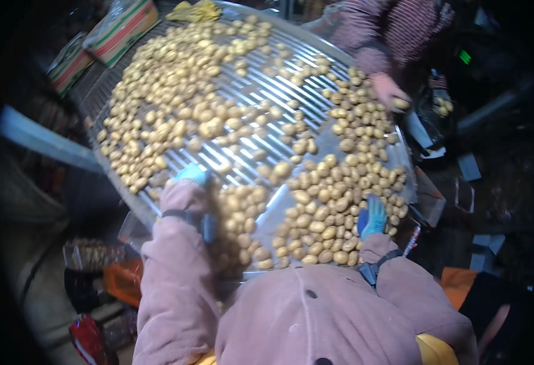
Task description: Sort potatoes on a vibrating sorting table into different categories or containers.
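Many small potatoes [326,205] lie spread over a metal sorting table [271,214] with slatted bars. My left hand [190,174], in a light blue glove, reaches over the bars at the table's near left, beside potatoes; its fingers are blurred and partly hidden by the sleeve. On the right, my right hand [374,216], in a glove of light and darker blue, rests palm down with fingers stretched on the potatoes near the table's right edge. It grips nothing that I can see. Both wrists have dark straps over the pinkish sleeves.
Across the table at the upper right, a co-worker's hand [388,91] holds a potato beside the rim. Printed cardboard boxes [123,32] stand at the upper left, near a yellow cloth or glove [196,11]. An orange crate [123,280] sits below left.
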The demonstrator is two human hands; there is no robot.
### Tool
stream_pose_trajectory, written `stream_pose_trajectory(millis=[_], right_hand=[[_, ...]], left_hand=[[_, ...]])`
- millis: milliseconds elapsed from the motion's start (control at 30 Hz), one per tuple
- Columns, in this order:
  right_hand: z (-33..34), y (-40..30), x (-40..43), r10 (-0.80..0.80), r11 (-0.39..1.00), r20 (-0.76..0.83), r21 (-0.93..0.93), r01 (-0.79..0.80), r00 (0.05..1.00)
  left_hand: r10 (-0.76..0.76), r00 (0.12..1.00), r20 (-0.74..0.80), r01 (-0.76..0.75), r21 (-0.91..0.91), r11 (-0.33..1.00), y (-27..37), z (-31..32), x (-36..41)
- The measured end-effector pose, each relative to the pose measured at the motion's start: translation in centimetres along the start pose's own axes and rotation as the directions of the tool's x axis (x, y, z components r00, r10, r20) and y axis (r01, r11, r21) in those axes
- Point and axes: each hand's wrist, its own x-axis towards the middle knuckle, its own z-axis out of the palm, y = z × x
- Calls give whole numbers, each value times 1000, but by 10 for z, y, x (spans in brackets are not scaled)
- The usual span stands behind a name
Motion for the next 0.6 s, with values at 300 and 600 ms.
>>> stream_pose_trajectory(millis=[300,600], right_hand=[[-14,-39,15,-74,993,23,99,72,997],[-15,-45,19,-95,984,32,154,89,995]], left_hand=[[-512,848,135,505,83,859,63,-61,-17],[-616,744,259,646,-517,562,-77,40,6]])
